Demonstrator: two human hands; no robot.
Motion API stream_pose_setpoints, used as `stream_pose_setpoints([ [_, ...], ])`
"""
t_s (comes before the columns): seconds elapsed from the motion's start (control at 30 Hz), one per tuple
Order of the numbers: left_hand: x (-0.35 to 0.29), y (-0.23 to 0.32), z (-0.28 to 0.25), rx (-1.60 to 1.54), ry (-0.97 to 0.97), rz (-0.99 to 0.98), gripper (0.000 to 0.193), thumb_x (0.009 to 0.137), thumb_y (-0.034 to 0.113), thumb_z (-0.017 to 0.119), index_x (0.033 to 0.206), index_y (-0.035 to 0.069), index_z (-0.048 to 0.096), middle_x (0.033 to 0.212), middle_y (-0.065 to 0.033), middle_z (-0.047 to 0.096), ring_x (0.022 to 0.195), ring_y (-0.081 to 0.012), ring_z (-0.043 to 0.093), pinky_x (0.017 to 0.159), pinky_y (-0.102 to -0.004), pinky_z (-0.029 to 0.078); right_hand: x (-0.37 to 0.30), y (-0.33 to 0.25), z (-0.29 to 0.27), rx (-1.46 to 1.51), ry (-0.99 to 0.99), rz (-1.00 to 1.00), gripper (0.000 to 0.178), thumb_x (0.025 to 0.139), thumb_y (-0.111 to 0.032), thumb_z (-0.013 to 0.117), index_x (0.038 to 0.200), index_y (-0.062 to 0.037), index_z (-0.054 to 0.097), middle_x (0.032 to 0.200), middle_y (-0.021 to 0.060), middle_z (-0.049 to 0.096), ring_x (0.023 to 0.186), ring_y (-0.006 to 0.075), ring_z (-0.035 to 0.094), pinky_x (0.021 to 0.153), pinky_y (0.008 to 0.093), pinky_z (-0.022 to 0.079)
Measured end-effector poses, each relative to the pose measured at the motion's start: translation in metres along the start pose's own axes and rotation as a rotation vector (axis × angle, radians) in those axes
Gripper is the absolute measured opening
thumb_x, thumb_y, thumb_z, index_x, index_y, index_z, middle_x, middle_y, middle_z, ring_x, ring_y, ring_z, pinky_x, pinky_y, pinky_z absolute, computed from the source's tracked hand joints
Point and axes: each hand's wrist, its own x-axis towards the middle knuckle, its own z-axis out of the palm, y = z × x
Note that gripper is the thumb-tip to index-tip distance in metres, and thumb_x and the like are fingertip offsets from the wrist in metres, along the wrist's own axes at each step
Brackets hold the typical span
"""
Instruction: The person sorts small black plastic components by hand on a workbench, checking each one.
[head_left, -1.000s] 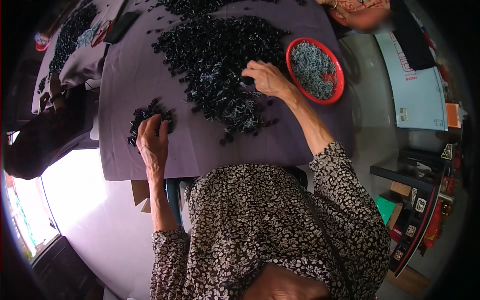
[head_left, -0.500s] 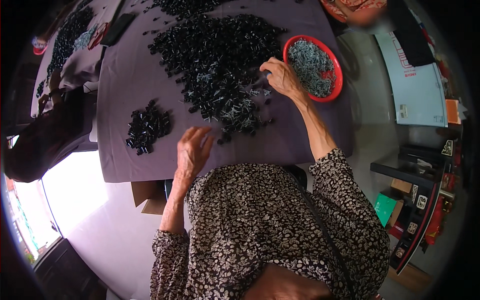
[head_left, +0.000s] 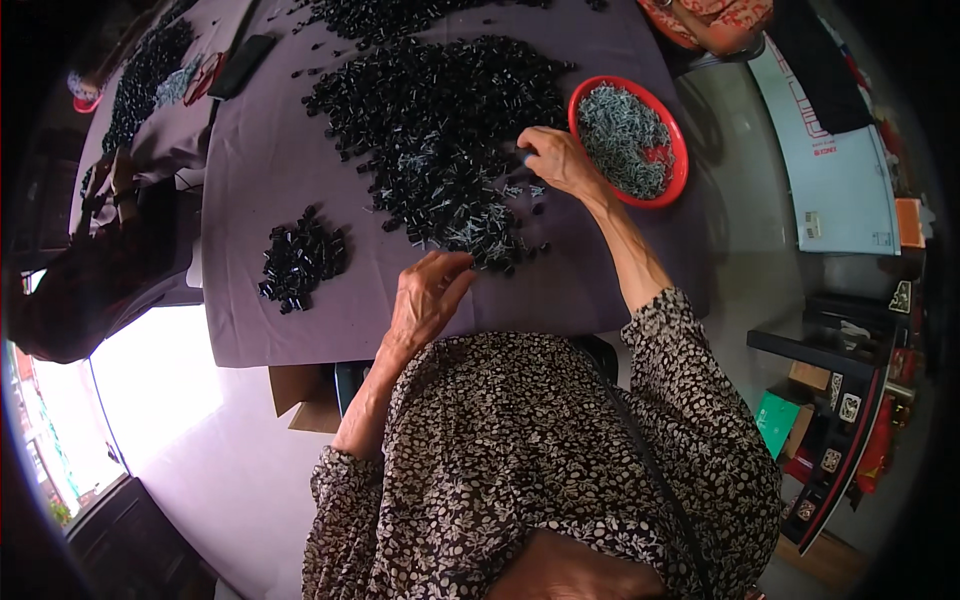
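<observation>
A broad heap of small black cylindrical pieces (head_left: 440, 95) spreads over the cloth-covered table, with thin silvery screw-like pins (head_left: 480, 215) strewn across its near right part. My left hand (head_left: 428, 295) is at the near edge of the heap, thumb and fingers apart, with nothing visible between them. On the heap's right side, beside the red basin (head_left: 682, 165), my right hand (head_left: 562, 160) has its fingers curled in a pinch. A small bluish spot shows at its fingertips; what they hold is too small to name. Many silvery pins (head_left: 620, 130) fill the basin.
A smaller pile of black pieces (head_left: 302, 262) lies on the left of the purple-grey tablecloth (head_left: 240, 200). A dark flat case (head_left: 242, 68) rests near the far left edge. Another person's hands (head_left: 115, 180) are at a neighbouring table; a second person's arm (head_left: 715, 35) shows far right.
My left hand has moved right, from above the bare cloth to the near edge of the heap. My right hand stays almost in place, still pinched. The neighbour's hands at left have shifted.
</observation>
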Motion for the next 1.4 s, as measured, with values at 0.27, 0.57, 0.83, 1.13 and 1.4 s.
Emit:
stream_pose_setpoints([
  [0.27, 0.039, 0.013, 0.014, -0.469, 0.041, -0.215, 0.029, 0.079, 0.011, 0.061, 0.106, 0.001, 0.057, 0.083, -0.0051, 0.061, 0.071, -0.0096, 0.054, 0.066, -0.0236, 0.044, -0.029, -0.06, -0.024, 0.639, -0.232, 0.163, 0.031, 0.065, 0.001, 0.045, 0.093, 0.0013, 0.058, 0.084, 0.006, 0.061, 0.079, 0.0112, 0.056, 0.072, 0.0245, 0.044],
  [0.57, 0.028, 0.013, 0.023, -0.677, 0.085, -0.221, 0.015, 0.08, 0.005, 0.06, 0.093, -0.001, 0.06, 0.077, -0.0036, 0.061, 0.071, -0.0087, 0.056, 0.064, -0.0208, 0.045, -0.061, -0.091, -0.006, 1.187, -0.266, 0.445, 0.015, 0.078, -0.004, 0.049, 0.089, 0.0021, 0.058, 0.076, 0.0048, 0.06, 0.072, 0.0096, 0.057, 0.065, 0.022, 0.045],
  [0.83, 0.033, 0.004, 0.024, -1.268, 0.034, -0.332, 0.007, 0.081, 0.002, 0.055, 0.087, 0.002, 0.053, 0.08, -0.008, 0.057, 0.069, -0.0175, 0.057, 0.065, -0.0305, 0.048, -0.069, -0.041, -0.015, 0.378, 0.132, 0.392, 0.03, 0.065, 0.007, 0.045, 0.09, -0.0017, 0.059, 0.081, 0.0073, 0.063, 0.071, 0.0138, 0.059, 0.064, 0.0259, 0.046],
  [1.13, 0.03, -0.001, 0.022, -1.228, 0.035, -0.398, 0.015, 0.08, 0.004, 0.059, 0.095, -0.001, 0.057, 0.082, -0.0087, 0.06, 0.07, -0.0159, 0.058, 0.064, -0.028, 0.05, -0.067, -0.009, 0.006, -0.019, 0.159, 0.107, 0.025, 0.062, 0.006, 0.049, 0.083, -0.0052, 0.059, 0.076, 0.013, 0.058, 0.069, 0.0312, 0.057, 0.062, 0.0371, 0.046],
  [1.4, 0.027, -0.011, 0.02, -1.204, 0.088, -0.418, 0.015, 0.08, 0.006, 0.06, 0.095, 0.0, 0.058, 0.082, -0.0077, 0.061, 0.071, -0.0139, 0.059, 0.065, -0.0254, 0.051, -0.058, -0.004, 0.005, 0.062, 0.09, 0.204, 0.023, 0.065, 0.004, 0.052, 0.086, -0.0028, 0.058, 0.078, 0.0125, 0.06, 0.072, 0.0258, 0.06, 0.065, 0.0322, 0.047],
])
